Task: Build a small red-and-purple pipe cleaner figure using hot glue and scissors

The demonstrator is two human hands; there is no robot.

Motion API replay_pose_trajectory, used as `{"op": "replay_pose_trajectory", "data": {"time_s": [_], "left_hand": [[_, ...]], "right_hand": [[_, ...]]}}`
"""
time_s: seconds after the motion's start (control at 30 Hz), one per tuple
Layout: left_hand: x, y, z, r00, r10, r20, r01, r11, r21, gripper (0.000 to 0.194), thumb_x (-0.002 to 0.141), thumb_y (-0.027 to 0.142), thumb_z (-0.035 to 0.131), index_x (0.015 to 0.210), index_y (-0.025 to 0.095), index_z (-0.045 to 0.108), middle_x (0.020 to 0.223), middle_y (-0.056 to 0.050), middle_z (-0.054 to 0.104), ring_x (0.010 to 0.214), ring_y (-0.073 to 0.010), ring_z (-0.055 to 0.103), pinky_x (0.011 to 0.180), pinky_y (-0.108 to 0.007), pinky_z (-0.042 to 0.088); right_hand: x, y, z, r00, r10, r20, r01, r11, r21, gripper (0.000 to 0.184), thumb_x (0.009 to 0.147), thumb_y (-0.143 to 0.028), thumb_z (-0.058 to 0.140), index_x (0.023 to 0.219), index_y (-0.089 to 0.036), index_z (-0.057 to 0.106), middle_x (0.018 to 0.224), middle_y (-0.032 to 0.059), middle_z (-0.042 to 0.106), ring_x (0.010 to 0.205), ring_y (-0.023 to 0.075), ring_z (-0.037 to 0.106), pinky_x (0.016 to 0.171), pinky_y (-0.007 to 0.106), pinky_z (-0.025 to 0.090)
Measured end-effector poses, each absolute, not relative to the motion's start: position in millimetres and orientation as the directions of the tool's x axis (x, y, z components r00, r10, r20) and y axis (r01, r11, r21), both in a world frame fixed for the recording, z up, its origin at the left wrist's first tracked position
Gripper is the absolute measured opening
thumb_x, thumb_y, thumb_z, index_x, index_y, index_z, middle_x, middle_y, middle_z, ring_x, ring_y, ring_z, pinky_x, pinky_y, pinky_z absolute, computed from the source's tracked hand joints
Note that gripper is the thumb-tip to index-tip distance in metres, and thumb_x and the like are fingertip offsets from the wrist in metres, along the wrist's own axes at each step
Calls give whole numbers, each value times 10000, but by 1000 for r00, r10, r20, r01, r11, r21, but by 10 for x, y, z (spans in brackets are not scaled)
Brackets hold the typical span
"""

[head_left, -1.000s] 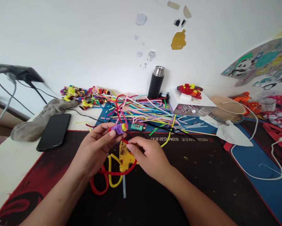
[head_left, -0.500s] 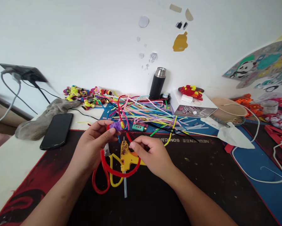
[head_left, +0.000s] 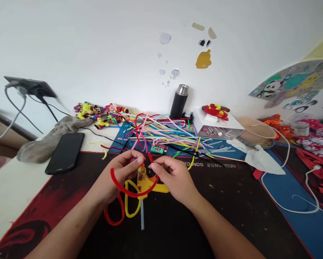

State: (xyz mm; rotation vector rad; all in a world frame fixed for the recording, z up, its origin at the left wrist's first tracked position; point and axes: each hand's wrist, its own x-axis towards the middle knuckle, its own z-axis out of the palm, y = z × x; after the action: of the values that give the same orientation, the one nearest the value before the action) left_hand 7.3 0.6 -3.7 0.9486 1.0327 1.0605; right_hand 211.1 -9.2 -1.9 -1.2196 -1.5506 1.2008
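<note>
My left hand (head_left: 120,172) is closed round a small purple and yellow pipe-cleaner piece (head_left: 138,162), mostly hidden by the fingers. My right hand (head_left: 174,176) pinches the end of a red pipe cleaner (head_left: 129,190), which loops down and left under the left hand. Both hands hover over a yellow glue gun (head_left: 145,181) lying on the black and red desk mat (head_left: 231,201). A glue stick (head_left: 142,216) pokes out of the gun toward me. Red and yellow loops (head_left: 123,212) lie beside it.
A heap of coloured pipe cleaners (head_left: 164,131) lies behind the hands, with a black flask (head_left: 179,102) and a white box (head_left: 217,126) beyond. A black phone (head_left: 65,153) and grey cloth (head_left: 48,138) lie left. White cable (head_left: 287,180), tissue (head_left: 261,160) and red craft pieces (head_left: 314,158) lie right.
Both hands have come lower and closer together over the glue gun. The purple piece is now more covered by the left fingers, and the red pipe cleaner's loop has swung up to the left.
</note>
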Motion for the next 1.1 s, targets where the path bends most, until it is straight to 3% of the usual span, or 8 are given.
{"op": "replay_pose_trajectory", "data": {"time_s": [0.17, 0.33, 0.6, 0.77, 0.87, 0.93, 1.1], "left_hand": [[80, -34, -18, 182, 966, -182, -164, 213, 963, 390, 764, 504, 989, 954, 208, 821, 799, -12, 704, 658, -141, 612, 590, -224, 481], [109, -36, -2, 224, 956, -191, -166, 230, 959, 329, 773, 477, 984, 927, 219, 849, 839, -27, 767, 691, -170, 679, 656, -262, 541], [82, 5, -74, 247, 953, -175, -152, 217, 964, 304, 750, 453, 1009, 829, 204, 852, 830, -43, 772, 710, -157, 654, 644, -239, 527], [10, 54, -66, 58, 972, -226, -268, 234, 935, 410, 641, 446, 1066, 783, 176, 791, 713, 7, 676, 567, -84, 516, 492, -169, 393], [-42, 78, 30, 10, 973, -232, -336, 222, 915, 434, 639, 445, 1071, 799, 164, 781, 721, 18, 663, 542, -55, 463, 468, -144, 354], [-66, 87, 107, 7, 974, -228, -360, 215, 908, 475, 595, 453, 1088, 741, 146, 755, 725, 8, 673, 522, -43, 429, 443, -142, 340], [-103, 98, 187, -26, 972, -233, -409, 202, 890, 505, 555, 469, 1100, 754, 135, 778, 532, 48, 531, 469, -44, 357, 384, -125, 269]], "right_hand": [[2089, -98, -13, -248, 968, -27, 153, 12, -988, 351, 962, -540, 736, 880, -199, 752, 641, -37, 545, 565, 127, 473, 502, 237, 360], [2084, -99, -19, -253, 965, -61, 106, -35, -994, 346, 958, -529, 743, 866, -196, 729, 613, -52, 523, 535, 115, 443, 481, 229, 344], [2068, -117, -21, -310, 950, -33, 119, 4, -993, 279, 984, -447, 712, 878, -190, 742, 664, -44, 567, 581, 117, 466, 538, 243, 362], [2148, -93, 51, -303, 953, 28, 192, 90, -977, 233, 1022, -411, 687, 987, -206, 794, 776, 0, 694, 672, 155, 613, 611, 267, 459], [2224, -70, 87, -288, 952, 103, 395, 216, -893, 210, 1019, -374, 746, 1138, -218, 820, 802, -2, 697, 693, 165, 630, 653, 282, 481], [2256, -66, 117, -343, 933, 107, 547, 291, -785, 304, 998, -402, 812, 1242, -220, 809, 925, 22, 731, 779, 184, 669, 725, 304, 503], [2262, -108, 185, -498, 862, -94, 758, 380, -531, 610, 921, -590, 882, 1373, -197, 762, 1183, 101, 740, 1044, 298, 732, 896, 390, 534]]}}
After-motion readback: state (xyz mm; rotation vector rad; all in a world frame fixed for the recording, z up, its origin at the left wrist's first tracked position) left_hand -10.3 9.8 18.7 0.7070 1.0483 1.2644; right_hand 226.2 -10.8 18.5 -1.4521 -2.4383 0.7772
